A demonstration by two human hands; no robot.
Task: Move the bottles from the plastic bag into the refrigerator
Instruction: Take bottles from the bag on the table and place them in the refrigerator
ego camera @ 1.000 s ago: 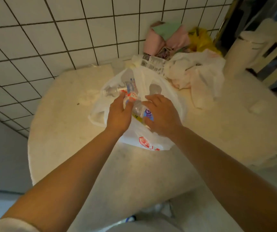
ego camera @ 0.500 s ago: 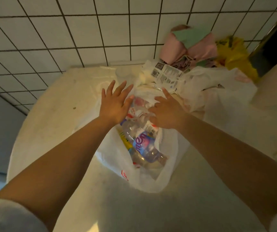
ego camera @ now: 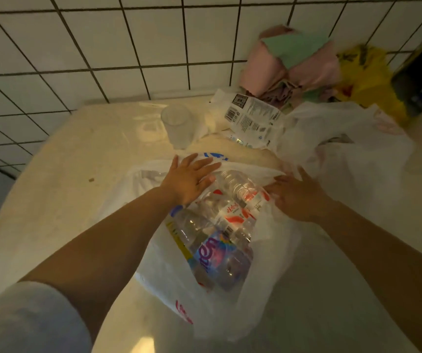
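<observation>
Plastic bag [ego camera: 230, 309], left hand [ego camera: 187, 178] flat, right hand [ego camera: 298, 197] spread

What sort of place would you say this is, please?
Probably a home kitchen or dining corner: a white tiled wall behind a pale table, a clear cup, and a shopping bag of water bottles.

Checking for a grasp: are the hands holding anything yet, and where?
Nothing held: left hand and right hand lie flat, fingers straight, on the plastic bag.
</observation>
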